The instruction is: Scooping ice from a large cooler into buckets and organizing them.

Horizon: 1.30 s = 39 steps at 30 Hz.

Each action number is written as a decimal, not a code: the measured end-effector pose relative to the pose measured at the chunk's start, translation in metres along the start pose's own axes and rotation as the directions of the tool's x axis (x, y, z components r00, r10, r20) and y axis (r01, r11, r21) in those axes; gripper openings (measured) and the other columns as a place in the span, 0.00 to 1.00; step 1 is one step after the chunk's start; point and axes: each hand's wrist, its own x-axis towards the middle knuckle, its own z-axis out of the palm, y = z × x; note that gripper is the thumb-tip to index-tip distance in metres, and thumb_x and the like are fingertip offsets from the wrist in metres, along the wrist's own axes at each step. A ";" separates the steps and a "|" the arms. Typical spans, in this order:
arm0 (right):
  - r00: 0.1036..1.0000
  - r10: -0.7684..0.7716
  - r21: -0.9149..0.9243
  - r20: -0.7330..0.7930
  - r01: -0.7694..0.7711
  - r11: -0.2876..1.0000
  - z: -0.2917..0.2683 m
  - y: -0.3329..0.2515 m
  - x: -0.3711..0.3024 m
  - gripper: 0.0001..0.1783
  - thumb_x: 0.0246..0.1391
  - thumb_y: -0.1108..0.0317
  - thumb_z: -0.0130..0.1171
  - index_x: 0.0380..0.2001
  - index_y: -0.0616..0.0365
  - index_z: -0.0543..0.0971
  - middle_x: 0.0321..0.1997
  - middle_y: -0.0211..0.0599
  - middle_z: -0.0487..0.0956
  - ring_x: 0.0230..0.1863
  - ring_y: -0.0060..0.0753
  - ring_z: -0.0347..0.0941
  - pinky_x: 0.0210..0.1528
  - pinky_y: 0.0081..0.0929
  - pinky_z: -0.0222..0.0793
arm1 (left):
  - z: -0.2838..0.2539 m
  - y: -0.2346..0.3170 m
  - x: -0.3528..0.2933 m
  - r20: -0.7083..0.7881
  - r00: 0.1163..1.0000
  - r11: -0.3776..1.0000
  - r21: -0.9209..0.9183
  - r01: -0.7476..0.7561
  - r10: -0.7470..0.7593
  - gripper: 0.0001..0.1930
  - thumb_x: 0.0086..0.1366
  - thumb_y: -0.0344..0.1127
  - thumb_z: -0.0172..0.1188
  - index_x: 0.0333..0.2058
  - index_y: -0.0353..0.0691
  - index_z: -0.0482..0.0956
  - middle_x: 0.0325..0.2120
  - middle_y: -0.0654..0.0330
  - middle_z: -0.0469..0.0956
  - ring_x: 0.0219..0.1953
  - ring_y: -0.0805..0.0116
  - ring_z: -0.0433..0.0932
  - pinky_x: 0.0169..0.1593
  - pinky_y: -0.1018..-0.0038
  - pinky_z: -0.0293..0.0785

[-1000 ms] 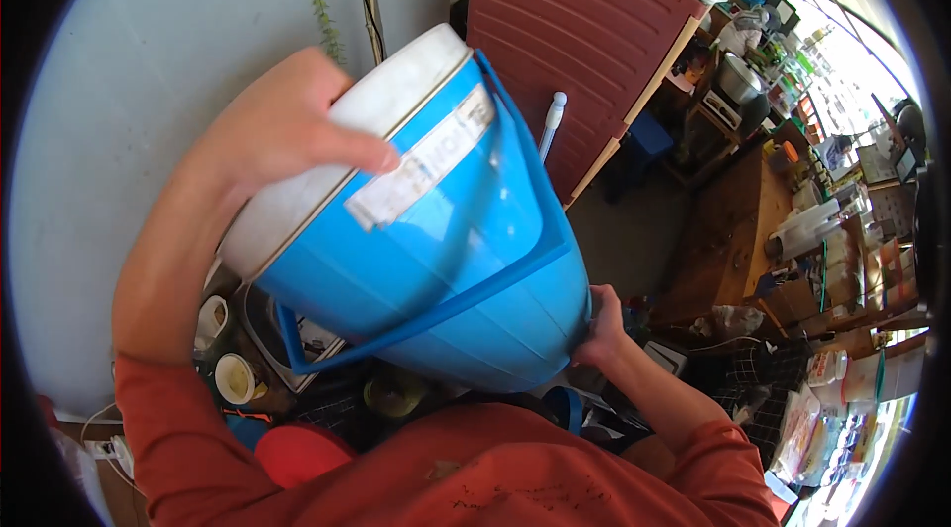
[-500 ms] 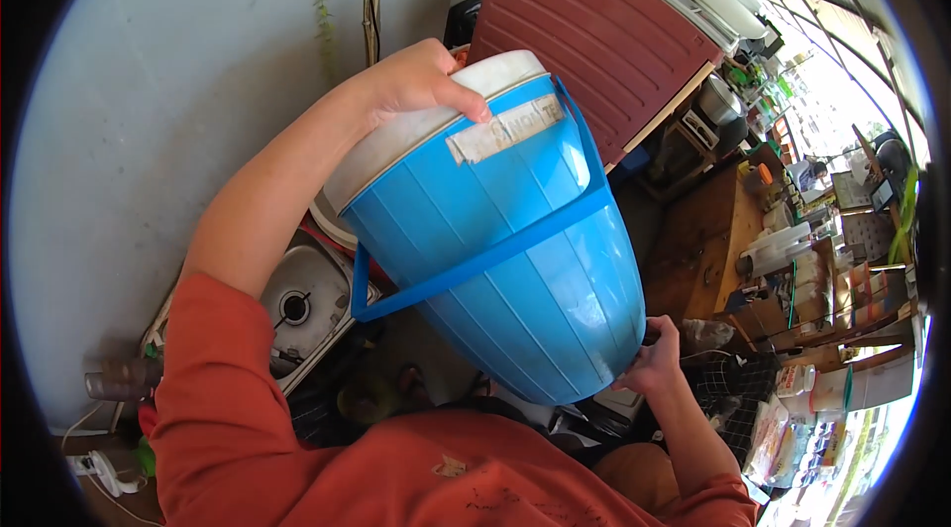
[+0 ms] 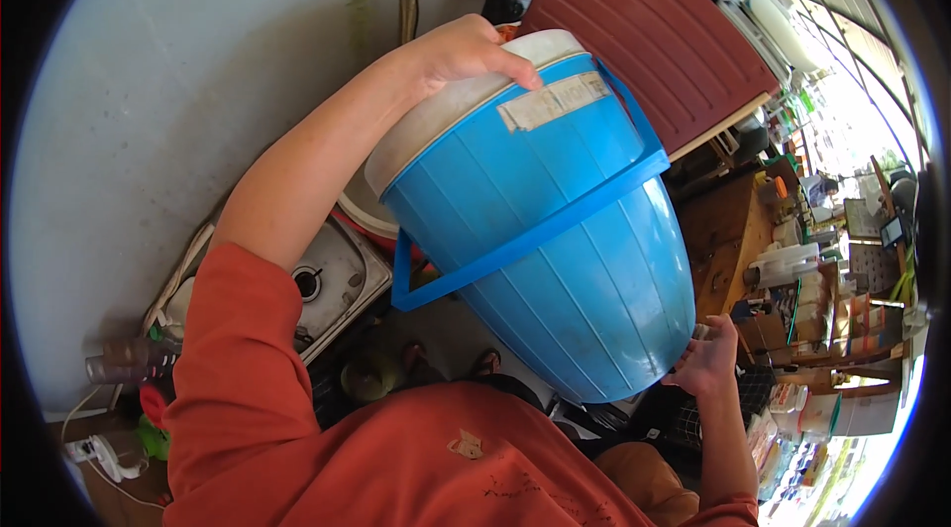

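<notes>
A blue ribbed cooler bucket (image 3: 575, 260) with a white rim (image 3: 426, 126) lies tilted in front of me, its rim end up toward the far left and its base toward the near right. My left hand (image 3: 477, 52) is closed over the rim, thumb on the outside next to a worn paper label (image 3: 553, 101). At the base, my right hand (image 3: 711, 361) supports the bottom edge, with some of its fingers hidden beneath. The bucket's blue carrying handle (image 3: 535, 235) hangs across its side. Its inside is not visible.
A steel gas stove (image 3: 342, 279) stands at left by the grey wall (image 3: 198, 111), beside a pale round container (image 3: 362, 205). Beyond the bucket is a dark red ridged panel (image 3: 644, 32). Wooden furniture and crowded shelves (image 3: 832, 299) fill the right side.
The whole view has shifted, so the bucket, both hands and the surroundings appear farther right. Both hands keep their hold on the bucket, which stays tilted.
</notes>
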 end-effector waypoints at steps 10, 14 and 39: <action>1.000 0.001 -0.041 -0.004 -0.001 0.999 -0.011 -0.030 -0.004 0.43 0.42 0.38 0.51 0.49 0.69 0.70 0.47 0.39 0.68 0.50 0.39 0.62 0.62 0.58 0.43 | -0.003 -0.012 0.003 -0.014 0.999 0.993 -0.108 0.036 -0.038 0.25 0.49 0.37 0.73 0.42 0.24 0.82 0.37 0.47 0.83 0.39 0.61 0.83 0.46 0.70 0.78; 1.000 -0.020 -0.094 -0.006 0.019 0.995 0.014 -0.036 -0.024 0.41 0.42 0.37 0.51 0.45 0.68 0.71 0.44 0.38 0.68 0.47 0.37 0.62 0.58 0.51 0.48 | -0.009 -0.018 0.004 -0.033 0.999 0.990 -0.140 0.007 -0.012 0.24 0.49 0.37 0.73 0.42 0.24 0.83 0.37 0.47 0.84 0.37 0.61 0.83 0.45 0.70 0.78; 0.983 -0.184 -0.160 -0.003 0.181 0.971 0.029 -0.076 -0.056 0.38 0.41 0.38 0.51 0.38 0.68 0.72 0.30 0.33 0.68 0.32 0.32 0.62 0.43 0.43 0.59 | -0.026 -0.047 0.002 -0.033 0.998 0.943 -0.329 0.045 -0.059 0.23 0.52 0.38 0.71 0.43 0.24 0.82 0.37 0.47 0.83 0.35 0.62 0.83 0.43 0.69 0.81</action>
